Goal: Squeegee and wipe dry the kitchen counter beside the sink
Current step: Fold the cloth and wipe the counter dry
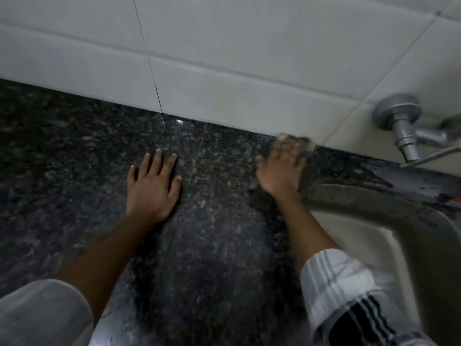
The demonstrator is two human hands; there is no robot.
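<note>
The dark speckled granite counter (212,221) fills the middle of the view and looks wet and glossy. My left hand (152,186) lies flat on it, palm down, fingers spread, holding nothing. My right hand (282,168) presses a grey cloth (305,144) onto the counter at its back edge, where it meets the wall tiles, just left of the sink. Motion blurs the cloth and the fingers. Only a strip of the cloth shows past the fingertips. No squeegee is in view.
A white sink basin (359,236) with a dark rim (361,196) lies at the right. A metal wall tap (404,131) juts out above it. Grey-white wall tiles (224,58) back the counter. A small red thing (456,199) sits on the far right edge.
</note>
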